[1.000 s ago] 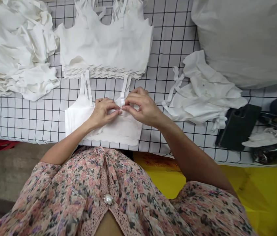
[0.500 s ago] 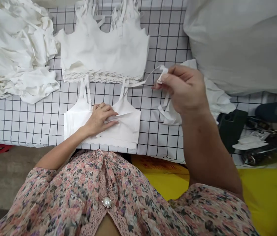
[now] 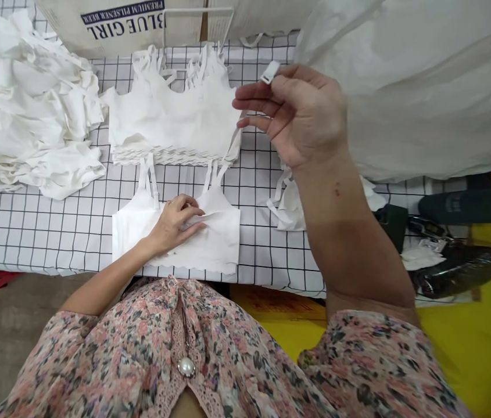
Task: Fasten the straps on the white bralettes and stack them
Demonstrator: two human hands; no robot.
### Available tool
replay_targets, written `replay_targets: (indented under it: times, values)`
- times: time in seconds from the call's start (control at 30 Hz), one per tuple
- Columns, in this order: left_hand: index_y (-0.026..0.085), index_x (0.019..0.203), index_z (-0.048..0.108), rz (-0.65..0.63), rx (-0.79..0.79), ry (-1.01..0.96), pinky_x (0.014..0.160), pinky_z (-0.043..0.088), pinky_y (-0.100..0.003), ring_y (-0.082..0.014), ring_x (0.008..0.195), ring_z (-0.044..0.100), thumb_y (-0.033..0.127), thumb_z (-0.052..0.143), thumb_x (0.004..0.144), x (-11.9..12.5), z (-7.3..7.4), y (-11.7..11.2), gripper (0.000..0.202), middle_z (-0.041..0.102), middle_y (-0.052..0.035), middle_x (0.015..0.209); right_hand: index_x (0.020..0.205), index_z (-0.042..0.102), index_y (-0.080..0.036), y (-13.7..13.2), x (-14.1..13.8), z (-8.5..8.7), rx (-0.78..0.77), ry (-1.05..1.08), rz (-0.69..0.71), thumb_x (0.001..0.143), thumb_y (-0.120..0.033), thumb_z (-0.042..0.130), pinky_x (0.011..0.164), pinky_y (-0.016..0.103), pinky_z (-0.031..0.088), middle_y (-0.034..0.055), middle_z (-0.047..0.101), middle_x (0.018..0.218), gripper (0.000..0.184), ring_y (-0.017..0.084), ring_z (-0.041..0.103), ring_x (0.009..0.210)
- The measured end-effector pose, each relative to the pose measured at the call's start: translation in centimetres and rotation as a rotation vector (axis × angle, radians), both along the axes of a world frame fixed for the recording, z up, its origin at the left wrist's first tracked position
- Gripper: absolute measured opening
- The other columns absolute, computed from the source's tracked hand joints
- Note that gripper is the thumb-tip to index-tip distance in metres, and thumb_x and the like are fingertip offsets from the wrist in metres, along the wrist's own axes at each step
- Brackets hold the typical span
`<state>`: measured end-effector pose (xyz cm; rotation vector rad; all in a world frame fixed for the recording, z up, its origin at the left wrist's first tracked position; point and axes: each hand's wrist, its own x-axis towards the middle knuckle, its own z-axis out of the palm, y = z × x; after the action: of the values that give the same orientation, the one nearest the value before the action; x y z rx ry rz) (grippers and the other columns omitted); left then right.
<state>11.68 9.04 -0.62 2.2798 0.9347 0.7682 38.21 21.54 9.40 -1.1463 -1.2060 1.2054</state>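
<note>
At the lower centre of the frame a white camisole top [image 3: 221,235] lies flat on the checked tablecloth [image 3: 31,232], near the table's front edge. The left hand [image 3: 171,223] rests on its middle, fingers laid out flat on a fold of the fabric and gripping nothing. The right hand [image 3: 304,113] is raised at upper centre, thumb and fingers pinched together on the top's right strap [image 3: 233,145] (its small white clasp [image 3: 269,72] pokes out above the fingertips). Just behind the top sits a neat stack of tops [image 3: 171,116], and a loose heap of white cloth [image 3: 22,128] fills the upper left.
</note>
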Motion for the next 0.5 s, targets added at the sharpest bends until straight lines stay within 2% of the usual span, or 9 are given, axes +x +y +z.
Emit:
replay_targets:
  times: [0.07,0.17,0.23,0.3,0.37,0.43,0.5]
  values:
    - [0.019,0.118,0.072,0.000,0.009,0.001,0.091,0.054,-0.039,-0.0241,0.109,0.065,0.043,0.064,0.108,0.0,0.0,0.0,0.028,0.069,-0.0130,0.118,0.099,0.066,-0.026,0.7,0.1,-1.2,0.024,-0.164,-0.072,0.086,-0.041,0.073,0.084,0.048,0.062,0.0087,0.079,0.101,0.021,0.027,0.076,0.097]
    - [0.019,0.118,0.071,0.000,0.013,0.027,0.093,0.054,-0.041,-0.0249,0.111,0.066,0.042,0.063,0.108,-0.2,0.0,-0.1,0.026,0.070,-0.0124,0.118,0.090,0.069,-0.027,0.3,0.6,-3.6,0.131,-0.381,-0.118,0.083,-0.033,0.079,0.093,0.050,0.059,0.0052,0.074,0.091,0.014,0.025,0.070,0.090]
    - [0.019,0.119,0.071,-0.003,0.015,0.024,0.093,0.053,-0.041,-0.0248,0.110,0.065,0.041,0.062,0.109,-0.2,-0.1,0.0,0.026,0.070,-0.0124,0.117,0.088,0.072,-0.028,-0.8,0.7,-5.0,0.270,-0.537,-0.006,0.087,-0.029,0.075,0.099,0.053,0.057,0.0049,0.073,0.094,0.003,0.027,0.067,0.097]
    - [0.019,0.119,0.071,-0.004,0.019,0.024,0.093,0.053,-0.040,-0.0245,0.109,0.065,0.043,0.061,0.109,-0.1,-0.3,0.0,0.028,0.071,-0.0120,0.117,0.093,0.078,-0.029,-2.1,0.4,-6.1,0.410,-0.723,0.185,0.090,-0.023,0.070,0.103,0.057,0.054,0.0063,0.073,0.099,0.011,0.030,0.065,0.108]
    - [0.019,0.119,0.072,-0.004,0.019,0.039,0.093,0.052,-0.040,-0.0245,0.108,0.066,0.045,0.060,0.110,0.0,-0.4,0.1,0.029,0.071,-0.0117,0.117,0.096,0.081,-0.028,-2.9,-0.2,-6.9,0.470,-0.910,0.342,0.088,-0.016,0.069,0.107,0.064,0.047,0.0092,0.072,0.105,0.019,0.035,0.060,0.117]
    - [0.019,0.118,0.073,-0.014,0.011,0.066,0.092,0.052,-0.040,-0.0249,0.107,0.066,0.046,0.059,0.110,-0.1,-0.3,0.1,0.032,0.072,-0.0118,0.116,0.092,0.080,-0.024,-3.2,-0.9,-7.6,0.464,-1.080,0.401,0.088,-0.012,0.065,0.109,0.071,0.040,0.0115,0.070,0.108,0.020,0.037,0.056,0.120]
    - [0.019,0.117,0.073,-0.033,-0.006,0.100,0.092,0.052,-0.041,-0.0257,0.107,0.067,0.047,0.059,0.110,-0.3,0.0,0.0,0.033,0.072,-0.0120,0.116,0.085,0.076,-0.022,-3.0,-1.3,-8.0,0.457,-1.157,0.393,0.092,-0.012,0.060,0.109,0.073,0.036,0.0121,0.069,0.105,0.021,0.036,0.054,0.118]
